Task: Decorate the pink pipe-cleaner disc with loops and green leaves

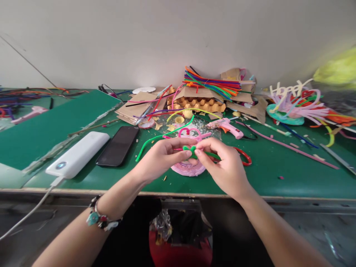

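Note:
My left hand (pixel 160 157) and my right hand (pixel 222 163) meet above the green table's (pixel 278 170) front edge. Both pinch a green pipe cleaner (pixel 191 151), bent into a small loop between the fingertips. One long end of it runs left and down toward the phone, and another part trails right under my right hand. Beneath the hands lies a pink round piece (pixel 187 168) with pink pipe-cleaner loops (pixel 190 131) behind it. A beaded bracelet (pixel 100 218) sits on my left wrist.
A white power bank (pixel 79 154) with cable and a black phone (pixel 118 145) lie at left. A pink glue gun (pixel 226 126), red ring (pixel 246 157), cardboard pieces, an egg tray (pixel 197 104), a bundle of coloured pipe cleaners (pixel 214 83) and a pink "Happy" decoration (pixel 292 104) fill the back.

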Available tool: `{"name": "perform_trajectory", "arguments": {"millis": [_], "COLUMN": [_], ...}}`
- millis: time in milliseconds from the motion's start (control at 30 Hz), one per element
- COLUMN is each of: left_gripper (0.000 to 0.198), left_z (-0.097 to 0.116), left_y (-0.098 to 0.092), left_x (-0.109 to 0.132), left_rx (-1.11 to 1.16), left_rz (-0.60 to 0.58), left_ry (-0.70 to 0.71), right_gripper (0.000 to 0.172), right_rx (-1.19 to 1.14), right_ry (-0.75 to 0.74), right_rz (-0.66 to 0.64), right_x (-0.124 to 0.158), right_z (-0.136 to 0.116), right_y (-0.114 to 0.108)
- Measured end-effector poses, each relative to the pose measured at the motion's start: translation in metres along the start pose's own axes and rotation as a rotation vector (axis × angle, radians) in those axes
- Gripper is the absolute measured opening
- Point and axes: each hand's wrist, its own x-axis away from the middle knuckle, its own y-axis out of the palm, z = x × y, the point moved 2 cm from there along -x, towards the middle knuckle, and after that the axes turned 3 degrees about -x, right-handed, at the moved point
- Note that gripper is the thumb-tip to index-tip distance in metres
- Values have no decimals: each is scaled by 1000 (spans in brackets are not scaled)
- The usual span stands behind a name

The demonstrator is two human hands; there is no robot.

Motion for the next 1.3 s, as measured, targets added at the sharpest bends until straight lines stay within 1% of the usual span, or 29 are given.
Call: {"name": "perform_trajectory", "arguments": {"millis": [67, 200, 400, 500, 700, 800, 967, 1100, 1300], "left_gripper": [19, 18, 22, 24, 24, 24, 24, 24, 25], "left_z": [-2, -1, -1, -2, -4, -5, -1, 0, -3], "left_y": [1, 1, -3, -2, 1, 2, 3, 5, 6], "left_x": [0, 0, 1, 2, 1, 1, 4, 5, 3], "left_rx": [35, 47, 47, 120, 258, 256, 174, 174, 115], "left_rz": [-4, 38, 72, 44, 71, 80, 138, 101, 25], "left_ry": [-10, -37, -60, -83, -60, -65, -39, -62, 3], "right_gripper": [7, 6, 6, 7, 11, 10, 7, 7, 5], "right_rx": [-3, -18, -33, -90, -259, -272, -349, -446, -529], "right_ry": [-22, -47, 0, 17, 38, 44, 72, 108, 180], "right_rz": [0, -14, -43, -90, -142, -135, -145, -150, -147], "right_x": [1, 3, 6, 5, 3, 2, 1, -1, -5], "right_z": [-1, -3, -1, -2, -4, -3, -1, 2, 10], "right_y": [0, 0, 1, 0, 0, 0, -4, -6, -4]}}
